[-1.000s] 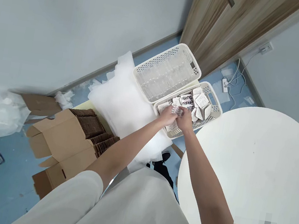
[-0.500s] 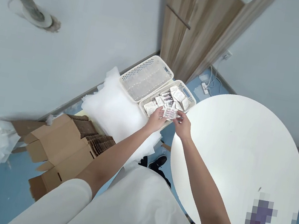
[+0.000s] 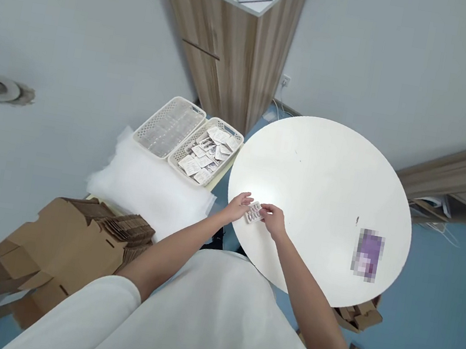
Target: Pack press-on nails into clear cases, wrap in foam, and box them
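Over the near left edge of the round white table (image 3: 326, 178), my two hands hold a small white pack with rows of shiny nail-shaped pieces (image 3: 254, 213). My left hand (image 3: 236, 207) has its thumb at the pack's left edge, with the fingers partly stretched above it. My right hand (image 3: 273, 219) pinches the pack's right side between thumb and fingertips. Beyond my left hand stands a white basket (image 3: 172, 159) filled with similar packs and white cards (image 3: 205, 161).
A second white basket (image 3: 136, 133) holds clear plastic pieces. White foam sheets (image 3: 146, 184) and folded cardboard boxes (image 3: 66, 236) lie to the left. A wooden cabinet (image 3: 230, 55) stands in the corner. A blurred purple item (image 3: 368, 254) lies on the table's right side.
Both hands have moved from above the filled basket to the table's edge, carrying the small pack. The camera view has turned to the right.
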A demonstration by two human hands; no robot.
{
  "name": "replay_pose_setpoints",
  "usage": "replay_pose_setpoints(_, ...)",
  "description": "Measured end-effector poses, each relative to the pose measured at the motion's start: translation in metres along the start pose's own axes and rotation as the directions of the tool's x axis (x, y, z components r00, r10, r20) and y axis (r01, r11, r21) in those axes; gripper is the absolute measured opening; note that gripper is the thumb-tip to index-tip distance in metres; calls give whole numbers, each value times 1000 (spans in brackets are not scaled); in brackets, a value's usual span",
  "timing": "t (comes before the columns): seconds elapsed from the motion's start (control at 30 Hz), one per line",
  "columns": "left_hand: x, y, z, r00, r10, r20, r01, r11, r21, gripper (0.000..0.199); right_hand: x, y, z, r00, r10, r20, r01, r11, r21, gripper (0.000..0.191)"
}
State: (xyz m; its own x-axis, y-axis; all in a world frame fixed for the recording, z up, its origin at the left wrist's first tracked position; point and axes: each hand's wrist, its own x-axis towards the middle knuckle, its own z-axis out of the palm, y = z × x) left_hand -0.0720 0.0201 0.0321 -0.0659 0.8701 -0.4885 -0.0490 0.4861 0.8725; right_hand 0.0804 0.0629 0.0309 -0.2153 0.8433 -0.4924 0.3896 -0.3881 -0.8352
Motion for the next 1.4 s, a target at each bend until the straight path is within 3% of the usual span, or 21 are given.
replay_pose_setpoints(0.23, -6, -14, 28, 995, -68, -70, 68, 998, -14, 57, 0, 40, -15, 990, 73, -120, -56, 988, 142, 27)
replay_pose_setpoints(0.43, -23, -34, 40, 990, -140, -20, 140, 990, -1, 62, -4, 59, -16, 981, 101, -167, -80, 988, 132, 30)
replay_pose_setpoints(0.7, -27, -37, 45, 994, -113, -4, 113, 993, 34, 65, -29, 71, -20, 986, -35, -164, -2, 975, -222, 35)
replay_pose_setpoints(0.87, -29, -42, 43, 995, -94, -41, 94, 995, 17, 63, -41, 72, -28, 993, -34, -113, 5, 969, -247, 43)
replay_pose_setpoints(1.03, -21, -37, 44, 993, -112, -34, 113, 993, 21, 63, -42, 67, -26, 1000, 2, -23, -4, 996, -90, 44)
replay_pose_setpoints(1.2, -17, -29, 41, 992, -111, -65, 114, 993, 38, 62, -45, 65, -28, 998, 49, -46, -46, 996, 81, 40)
replay_pose_setpoints(1.4, -31, -29, 43, 985, -162, -57, 164, 986, 40, 59, -54, 70, -30, 996, 94, -9, -85, 928, 364, 43)
